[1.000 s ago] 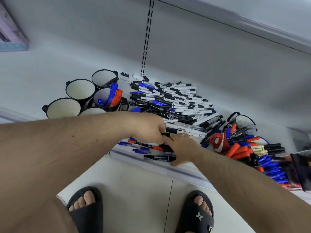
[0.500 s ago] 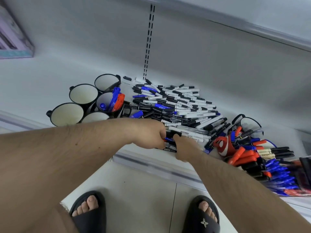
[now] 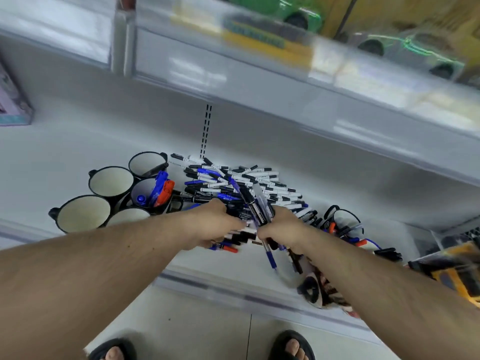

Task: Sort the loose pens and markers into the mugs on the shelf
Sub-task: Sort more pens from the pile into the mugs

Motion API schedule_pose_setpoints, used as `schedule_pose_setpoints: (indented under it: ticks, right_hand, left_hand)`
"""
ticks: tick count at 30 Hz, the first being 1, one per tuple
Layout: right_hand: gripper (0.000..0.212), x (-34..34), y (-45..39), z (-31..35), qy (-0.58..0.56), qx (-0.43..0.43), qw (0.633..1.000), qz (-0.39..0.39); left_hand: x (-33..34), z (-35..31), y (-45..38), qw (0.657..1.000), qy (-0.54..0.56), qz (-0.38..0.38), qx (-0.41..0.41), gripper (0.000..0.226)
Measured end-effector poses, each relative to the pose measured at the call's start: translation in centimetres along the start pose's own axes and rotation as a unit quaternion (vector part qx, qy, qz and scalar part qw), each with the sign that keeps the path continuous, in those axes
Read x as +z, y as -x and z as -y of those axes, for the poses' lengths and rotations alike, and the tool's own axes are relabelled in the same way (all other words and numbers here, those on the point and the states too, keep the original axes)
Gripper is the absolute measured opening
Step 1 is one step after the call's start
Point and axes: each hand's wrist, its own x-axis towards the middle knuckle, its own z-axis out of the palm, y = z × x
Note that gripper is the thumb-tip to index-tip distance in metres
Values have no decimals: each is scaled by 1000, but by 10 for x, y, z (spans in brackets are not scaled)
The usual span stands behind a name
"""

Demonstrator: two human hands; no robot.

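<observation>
At the bottom of the frame my toes show in black rubber sandals [image 3: 291, 345] on pale smooth floor tiles [image 3: 197, 331]. Above them my two bare forearms reach in from the lower corners and meet at the middle, over the front lip of the white metal shelf [image 3: 78, 141]. My left hand [image 3: 215, 224] is curled, knuckles up, gripping a bundle of pens and markers [image 3: 255, 211] from the left; my right hand [image 3: 283, 228] is curled round the same bundle from the right, with slim black and blue barrels fanning up out of it and a blue pen sticking down below the wrist. Just beyond my hands lies the loose pile of markers [image 3: 241, 183], thin white plastic barrels with black or blue caps, heaped crosswise at the centre of the frame. Left of the pile stands a cluster of round black mugs [image 3: 109, 183] with matte cream insides; one of them holds fat blue and orange markers [image 3: 161, 189] upright, the others I can see into look bare. Right of my right hand another black mug [image 3: 342, 216] sits among more pens, partly hidden. Across the top runs the glossy front rail of the upper shelf [image 3: 285, 81], blurred, with green toy cars [image 3: 280, 9] on it.
</observation>
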Motion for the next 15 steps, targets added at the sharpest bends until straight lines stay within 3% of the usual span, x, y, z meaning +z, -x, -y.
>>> schedule_pose_setpoints:
  ticks: [3,8,15]
  right_hand:
    - [70,-6,23,21,-17,-22,1000,11]
    - [57,-3,54,42,-12,-51,999,-14]
    - [71,14,67,66,39,-94,992,-70]
  left_hand:
    - [16,-15,8,984,175,12,-10,33]
    - [35,-38,10,933,360,-14,-6,81]
    - [31,-40,3,893,448,-42,-20,33]
